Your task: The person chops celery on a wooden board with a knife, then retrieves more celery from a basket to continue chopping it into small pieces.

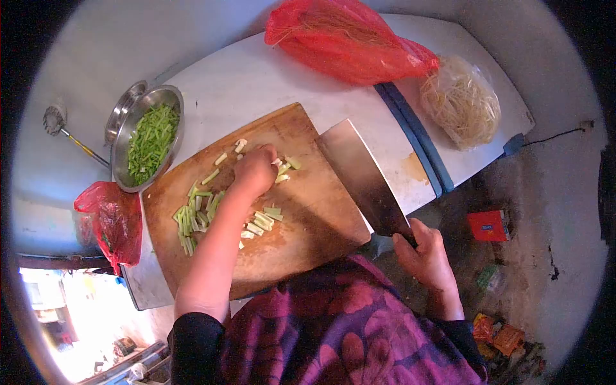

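Note:
On the wooden cutting board (308, 224) lie several cut pale-green stalk pieces (186, 221), most of them at its left side. My left hand (255, 171) is over the upper middle of the board, its fingers curled down at a few pale pieces (282, 170); what it grips is hidden. My right hand (425, 251) is wrapped round the handle of a large cleaver (366, 176). The broad blade points up and left, along the board's right edge. A metal bowl (178, 109) of chopped green stalks (153, 142) stands at the board's upper left.
A red plastic bag (346, 42) and a clear bag of pale sprouts (461, 102) lie on the white table (224, 77). Another red bag (115, 221) is left of the board. A red box (487, 226) and wrappers (507, 337) are on the floor at right.

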The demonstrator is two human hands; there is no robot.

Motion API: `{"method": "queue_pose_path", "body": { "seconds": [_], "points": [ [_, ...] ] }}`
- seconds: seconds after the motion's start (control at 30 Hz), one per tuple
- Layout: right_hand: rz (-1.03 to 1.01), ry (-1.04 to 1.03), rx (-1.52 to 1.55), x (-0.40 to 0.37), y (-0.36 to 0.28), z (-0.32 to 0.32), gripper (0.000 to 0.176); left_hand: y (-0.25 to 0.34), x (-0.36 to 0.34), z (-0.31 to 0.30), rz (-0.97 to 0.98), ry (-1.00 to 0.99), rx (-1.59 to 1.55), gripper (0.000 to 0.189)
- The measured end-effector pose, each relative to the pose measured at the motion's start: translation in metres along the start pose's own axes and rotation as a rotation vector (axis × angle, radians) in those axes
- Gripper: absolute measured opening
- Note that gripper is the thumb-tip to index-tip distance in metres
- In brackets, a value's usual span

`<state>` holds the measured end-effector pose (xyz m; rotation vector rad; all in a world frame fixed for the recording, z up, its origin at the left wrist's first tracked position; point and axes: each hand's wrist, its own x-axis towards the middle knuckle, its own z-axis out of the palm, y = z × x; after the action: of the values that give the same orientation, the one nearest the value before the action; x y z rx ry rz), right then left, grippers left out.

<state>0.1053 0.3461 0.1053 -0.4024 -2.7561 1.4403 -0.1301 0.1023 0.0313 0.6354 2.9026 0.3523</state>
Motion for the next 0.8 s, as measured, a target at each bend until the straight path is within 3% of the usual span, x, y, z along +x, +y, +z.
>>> {"method": "queue_pose_path", "body": {
  "seconds": [0.2, 0.3, 0.4, 0.47, 0.57, 0.7, 0.8],
  "points": [
    [-0.007, -0.073, -0.042, 0.008, -0.011, 0.010, 0.017, -0.001, -0.008, 0.013, -0.062, 0.026, -0.131, 0.013],
    [-0.041, -0.111, -0.081, 0.012, -0.024, 0.015, 0.017, -0.007, -0.039, 0.004, -0.075, 0.248, -0.363, 0.015],
    [-0.145, -0.152, -0.148, 0.014, -0.032, 0.021, 0.018, -0.016, -0.104, -0.029, 0.152, 0.350, -0.197, 0.020],
    [-0.206, -0.201, -0.173, 0.014, -0.040, 0.027, 0.013, -0.024, -0.151, -0.023, 0.229, 0.169, -0.216, 0.019],
    [-0.282, -0.300, -0.294, 0.014, -0.046, 0.040, 0.012, -0.030, -0.190, -0.001, 0.358, 0.231, -0.068, 0.019],
    [-0.431, -0.398, -0.358, 0.015, -0.050, 0.056, 0.014, -0.036, -0.206, 0.034, 0.251, 0.495, -0.089, 0.029],
    [-0.494, -0.433, -0.400, 0.014, -0.057, 0.063, 0.015, -0.037, -0.210, 0.046, 0.209, 0.523, -0.107, 0.032]
  ]
}}
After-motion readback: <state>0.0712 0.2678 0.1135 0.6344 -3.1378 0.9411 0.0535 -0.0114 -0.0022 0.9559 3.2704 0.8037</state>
